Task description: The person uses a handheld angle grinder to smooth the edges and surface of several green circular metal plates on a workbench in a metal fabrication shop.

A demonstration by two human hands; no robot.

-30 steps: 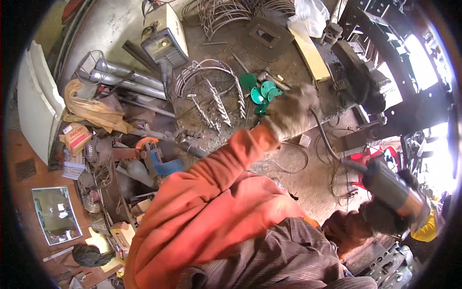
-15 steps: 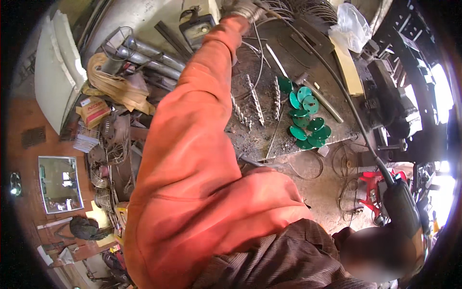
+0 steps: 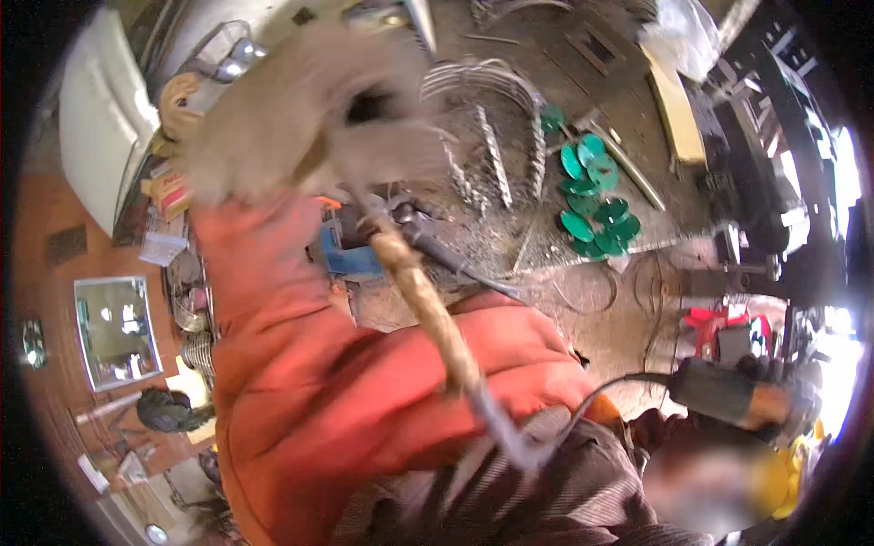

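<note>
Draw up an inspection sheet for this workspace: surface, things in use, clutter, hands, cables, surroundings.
Surface: workbench dark and gritty.
Things in use: power tool, black and orange, off the bench at right.
Clutter: green discs overlapping near the bench's near edge; twisted metal pieces, yellowish bar and clear plastic bag beyond.
Hands: left hand gloved, raised, blurred, apparently gripping the cable; right hand on the power tool, partly hidden.
Cables: cable, partly tan-wrapped, loops before the torso to the power tool.
Surroundings: framed glassy panel at left; red object at right.

The wrapped cable (image 3: 426, 307) looks rough, the green discs (image 3: 601, 173) smooth (some glossy), the sleeve (image 3: 264, 273) matt cloth.
</note>
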